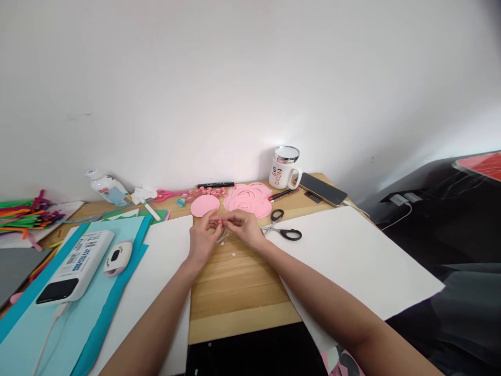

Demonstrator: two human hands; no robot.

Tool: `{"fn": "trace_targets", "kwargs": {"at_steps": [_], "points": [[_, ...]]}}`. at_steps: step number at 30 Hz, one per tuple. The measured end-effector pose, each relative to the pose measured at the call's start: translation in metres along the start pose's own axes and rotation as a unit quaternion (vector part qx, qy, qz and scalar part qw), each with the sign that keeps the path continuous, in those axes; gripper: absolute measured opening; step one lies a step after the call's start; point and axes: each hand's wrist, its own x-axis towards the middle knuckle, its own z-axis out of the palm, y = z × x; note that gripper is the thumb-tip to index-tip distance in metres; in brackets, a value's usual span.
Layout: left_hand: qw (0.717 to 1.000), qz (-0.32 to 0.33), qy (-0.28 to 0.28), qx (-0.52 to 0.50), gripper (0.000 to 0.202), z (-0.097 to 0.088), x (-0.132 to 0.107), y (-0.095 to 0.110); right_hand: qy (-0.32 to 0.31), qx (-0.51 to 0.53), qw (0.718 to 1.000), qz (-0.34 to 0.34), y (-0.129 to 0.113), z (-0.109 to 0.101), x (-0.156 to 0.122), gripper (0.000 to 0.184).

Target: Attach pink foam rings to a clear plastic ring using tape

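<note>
My left hand (203,234) and my right hand (243,227) meet over the wooden table, fingertips pinched together. Between them is a small pink piece (220,221), mostly covered by the fingers; it looks like paper, but its exact shape is hidden. Just behind my left hand lies a pink paper circle (205,206). A pile of pink paper circles and rings (250,198) spreads behind my right hand. Several small pink rolls (207,192) are scattered behind the single circle. Black-handled scissors (290,234) lie open to the right of my right hand.
White sheets (352,250) flank the bare wood (235,287). On the left, a power bank (76,269) with a cable rests on blue paper (129,230). Along the wall stand a mug (284,169) and a leaning bottle (109,188); a phone (323,189) lies at right.
</note>
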Motion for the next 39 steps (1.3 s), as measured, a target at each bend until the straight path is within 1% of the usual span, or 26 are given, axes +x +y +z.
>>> {"fn": "trace_targets", "kwargs": {"at_steps": [3, 8, 14, 18, 20, 23, 27, 32, 36, 39], "points": [[0.999, 0.009, -0.010, 0.034, 0.041, -0.001, 0.000, 0.003, 0.001, -0.074, 0.997, -0.036, -0.003, 0.000, -0.001, 0.014], [0.997, 0.025, -0.027, 0.065, 0.040, -0.001, -0.001, 0.003, -0.004, -0.167, 0.981, -0.100, -0.002, 0.000, -0.003, 0.017], [0.989, 0.069, -0.050, 0.119, 0.038, -0.002, -0.002, -0.001, -0.031, -0.233, 0.962, -0.137, 0.004, 0.000, -0.004, 0.015], [0.983, 0.088, -0.061, 0.151, 0.040, -0.002, -0.002, -0.002, -0.043, -0.254, 0.953, -0.157, 0.007, 0.002, -0.005, 0.014], [0.984, 0.084, -0.056, 0.147, 0.039, -0.001, -0.002, -0.002, -0.030, -0.246, 0.957, -0.152, 0.007, 0.003, -0.005, 0.014], [0.992, 0.046, -0.051, 0.104, 0.038, 0.001, -0.003, 0.001, 0.003, -0.217, 0.968, -0.124, 0.006, 0.005, -0.005, 0.015], [0.999, -0.018, -0.036, 0.031, 0.040, 0.003, -0.002, 0.005, 0.036, -0.152, 0.986, -0.063, 0.004, 0.008, -0.005, 0.012], [0.996, -0.060, -0.023, -0.055, 0.043, 0.005, -0.001, 0.004, 0.077, -0.065, 0.995, 0.014, 0.002, 0.009, -0.004, 0.009], [0.995, -0.066, -0.030, -0.075, 0.044, 0.005, -0.001, 0.001, 0.092, -0.038, 0.995, 0.029, -0.001, 0.008, -0.003, 0.007], [0.995, -0.069, -0.030, -0.071, 0.035, 0.005, -0.001, 0.001, 0.086, -0.043, 0.995, 0.020, -0.002, 0.008, -0.004, 0.006]]}}
